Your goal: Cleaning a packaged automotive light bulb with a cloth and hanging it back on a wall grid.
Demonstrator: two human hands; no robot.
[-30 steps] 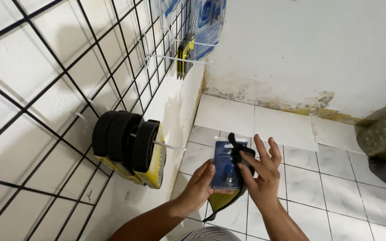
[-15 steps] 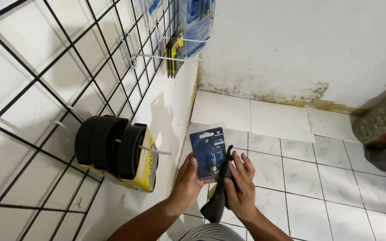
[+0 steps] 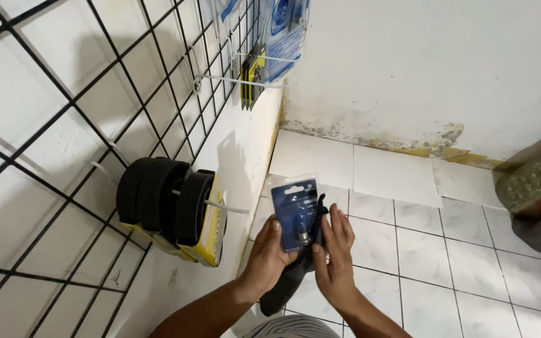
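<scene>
On the far left a black wire grid (image 3: 64, 112) covers the white wall, and from one of its white hooks (image 3: 223, 206) hang several carded packs of black rolls (image 3: 170, 209) with yellow backing, crowded close together near the hook's root so that the tip stands bare. Higher up and further along the grid, a second white hook (image 3: 245, 81) carries a few thin black-and-yellow packs (image 3: 252, 75), and beside those hangs a blue-and-white packet (image 3: 286, 34), cut off by the top edge. Below the hooks, the left hand (image 3: 267, 253) pinches the lower left edge of a small blue blister pack (image 3: 297, 214) between thumb and fingers, holding it upright with its long axis running up and down and its printed face toward the camera. The right hand (image 3: 333, 256) is just beside it, fingers curled against the pack's right edge and lower corner, so both hands touch the pack, the left carrying more of it. A dark cloth or bag (image 3: 289, 285) hangs behind and under the hands. The pack lies to the right of and slightly below the bare hook tip, near it but clearly apart, with the left hand on the side closer to the grid. Further right is the white tiled floor (image 3: 458, 250), a stained wall base, and at the frame edge part of another person's clothing (image 3: 536, 194).
</scene>
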